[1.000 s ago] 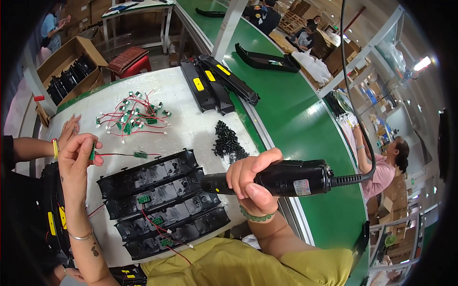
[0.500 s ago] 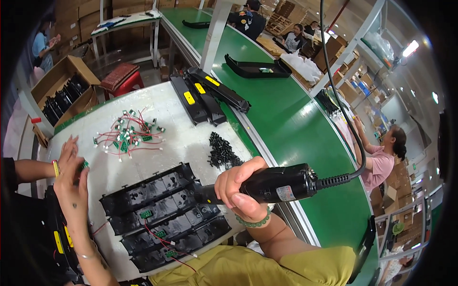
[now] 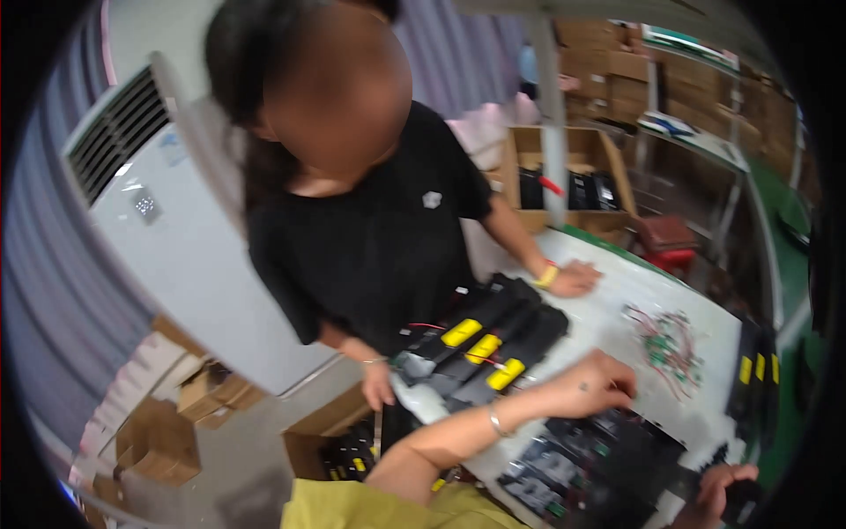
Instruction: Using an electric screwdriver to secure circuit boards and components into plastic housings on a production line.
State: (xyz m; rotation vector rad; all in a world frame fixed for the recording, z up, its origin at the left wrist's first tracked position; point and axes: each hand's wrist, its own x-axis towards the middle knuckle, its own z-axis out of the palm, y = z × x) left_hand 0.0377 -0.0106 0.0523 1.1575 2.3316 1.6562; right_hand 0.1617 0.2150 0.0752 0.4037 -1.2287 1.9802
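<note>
My left hand [image 3: 592, 385] reaches over the table, above the edge of several black plastic housings [image 3: 573, 480]. Its fingers are curled together, and blur hides what, if anything, is between them. At the lower right my right hand [image 3: 712, 494] grips a black electric screwdriver [image 3: 745, 499], partly lost in the dark rim. Small green circuit boards with red wires [image 3: 670, 348] lie in a loose pile beyond my left hand. Next to the housings is a heap of small black parts [image 3: 718, 457].
Across the table stands a co-worker in a black shirt [image 3: 352, 256], one hand [image 3: 577, 279] resting on the tabletop. Black housings with yellow labels [image 3: 483, 348] lie before them. Cardboard boxes [image 3: 304, 445] stand on the floor, and a white air conditioner [image 3: 194, 238] is at left.
My view has swung left, bringing the co-worker into sight. My left hand has moved from the table's left side to the housings, its fingers now curled. My right hand still holds the screwdriver.
</note>
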